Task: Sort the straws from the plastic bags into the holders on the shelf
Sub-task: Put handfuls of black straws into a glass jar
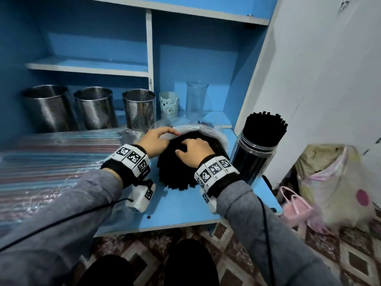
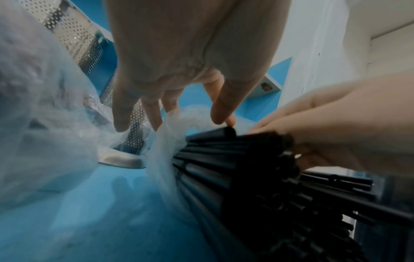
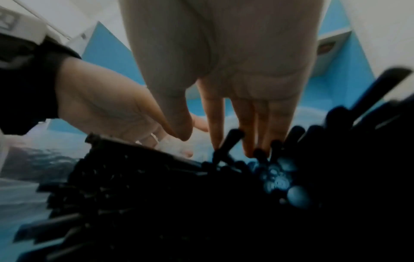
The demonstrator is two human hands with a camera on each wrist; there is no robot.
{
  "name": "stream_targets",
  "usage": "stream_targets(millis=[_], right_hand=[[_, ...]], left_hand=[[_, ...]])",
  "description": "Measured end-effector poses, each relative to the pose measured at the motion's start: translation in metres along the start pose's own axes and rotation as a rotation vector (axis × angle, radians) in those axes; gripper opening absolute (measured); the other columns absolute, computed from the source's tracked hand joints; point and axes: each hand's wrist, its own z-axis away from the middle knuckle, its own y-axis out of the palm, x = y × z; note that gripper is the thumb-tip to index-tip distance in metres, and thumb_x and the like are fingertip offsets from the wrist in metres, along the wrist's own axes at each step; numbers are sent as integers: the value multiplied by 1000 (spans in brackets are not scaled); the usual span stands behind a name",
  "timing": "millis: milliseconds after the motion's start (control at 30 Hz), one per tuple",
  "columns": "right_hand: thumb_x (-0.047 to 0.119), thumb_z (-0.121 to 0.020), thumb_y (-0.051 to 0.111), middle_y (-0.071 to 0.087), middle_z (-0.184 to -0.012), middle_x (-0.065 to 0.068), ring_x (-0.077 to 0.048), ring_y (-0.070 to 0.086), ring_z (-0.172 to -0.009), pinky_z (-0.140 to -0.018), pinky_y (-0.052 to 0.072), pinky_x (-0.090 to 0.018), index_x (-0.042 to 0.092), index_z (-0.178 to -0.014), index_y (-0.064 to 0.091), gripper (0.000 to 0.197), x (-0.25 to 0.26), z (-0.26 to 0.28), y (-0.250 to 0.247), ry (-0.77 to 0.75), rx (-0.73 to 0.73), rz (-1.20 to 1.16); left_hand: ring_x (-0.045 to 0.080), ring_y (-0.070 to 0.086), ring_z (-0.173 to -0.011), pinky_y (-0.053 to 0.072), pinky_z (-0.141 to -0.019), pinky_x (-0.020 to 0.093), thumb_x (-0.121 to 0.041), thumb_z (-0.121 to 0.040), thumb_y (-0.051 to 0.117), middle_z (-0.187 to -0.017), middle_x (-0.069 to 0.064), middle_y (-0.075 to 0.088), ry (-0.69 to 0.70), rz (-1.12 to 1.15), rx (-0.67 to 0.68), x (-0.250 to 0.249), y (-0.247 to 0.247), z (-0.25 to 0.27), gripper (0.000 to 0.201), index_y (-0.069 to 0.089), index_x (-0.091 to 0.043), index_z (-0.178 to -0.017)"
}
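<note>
Only the clear jar [image 1: 254,153] right of the black straws [image 1: 177,172] is filled, while the left hand [image 1: 155,142] pinches their plastic bag [image 1: 216,132], the right hand [image 1: 190,151] digs spread fingers in, and 3 steel holders [image 1: 94,108] behind look empty.

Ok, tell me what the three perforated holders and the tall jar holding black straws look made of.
The three perforated holders look like stainless steel: shiny grey walls with punched holes and bright reflections. The tall jar is clear, with the black straws visible through its wall; it is probably plastic, possibly glass.
</note>
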Motion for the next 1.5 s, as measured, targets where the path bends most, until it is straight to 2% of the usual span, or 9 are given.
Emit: stream_targets(millis=[133,233,500,667,867,1033,1167,1400,1500], right_hand=[[34,-96,55,40,-140,-21,-40,43,-127,-107,39,-44,34,-146,38,53,4,-5,5,47,43,-46],[19,-96,50,35,-139,-19,-42,43,-125,-108,38,-45,42,-143,39,54,5,-5,5,31,57,-80],[6,-90,52,50,-131,-15,-34,53,-116,-104,42,-37,24,-118,61,34,2,-6,-1,51,-21,-181],[0,-86,57,66,-121,-4,-22,60,-112,-100,46,-32,20,-113,67,35,-5,-7,-12,22,-86,-281],[-5,-85,53,65,-70,0,-11,60,-50,-50,48,-18,22,-100,64,34,-14,-3,-19,50,-45,-458],[-4,-85,56,63,-59,2,-5,56,-40,-40,42,-13,26,-93,64,32,-26,10,-24,51,9,-541],[-4,-83,56,62,-64,2,-10,57,-46,-43,43,-14,26,-87,66,32,-29,16,-25,-2,3,-438],[17,-87,69,65,-112,-5,-21,56,-106,-88,41,-25,14,-100,68,14,-15,15,-4,-62,-17,-226],[22,-83,73,60,-113,-7,-24,57,-105,-90,46,-32,18,-98,62,19,-9,11,1,-18,-10,-205]], left_hand=[[22,63,-95,55,-73,21,5,-93,54,-118,13,66,37,47,-84,-2,1,0,25,70,-9,-107],[26,64,-106,54,-86,29,3,-94,56,-122,13,66,40,74,-106,-3,1,0,23,69,-8,-108],[23,60,-115,51,-96,31,5,-91,57,-127,8,63,48,56,-80,-2,-4,0,29,69,-14,-110],[18,61,-102,51,-83,26,9,-91,54,-125,8,63,80,42,-75,-2,-5,2,34,68,-17,-109],[21,56,-85,45,-68,25,10,-92,49,-119,4,62,60,60,-57,-5,-3,2,38,67,-19,-109],[20,52,-76,40,-58,19,5,-94,49,-105,0,61,39,40,-79,-7,3,2,33,66,-16,-113],[11,48,-65,38,-50,13,4,-93,48,-104,1,61,35,26,-92,-10,7,1,34,65,-17,-115],[12,46,-57,38,-49,17,4,-94,48,-107,2,63,-5,28,-93,-14,11,0,35,66,-20,-111],[10,48,-57,39,-48,13,4,-93,49,-108,-1,61,-2,27,-86,-15,10,1,34,66,-17,-113]])
